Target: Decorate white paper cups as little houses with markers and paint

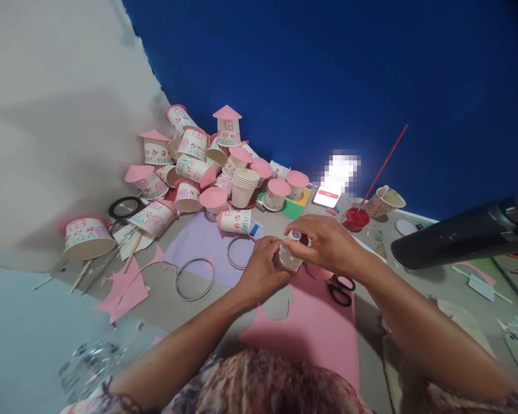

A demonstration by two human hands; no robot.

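Over the pink paper sheet, both hands meet at a small whitish bottle, which looks like a glue bottle; its label cannot be read. My left hand is closed round the bottle's body. At its top, near the pale cap, my right hand is closed with thumb and fingers on the bottle. Scissors with black handles lie beneath my right wrist, next to a pink paper piece. The bottle's lower part is partly covered by my fingers.
Decorated paper cups with pink paper roofs are piled at the back left, around a plain cup stack. Two rings lie left. A lit phone, red pot, patterned cup and black cylinder stand right.
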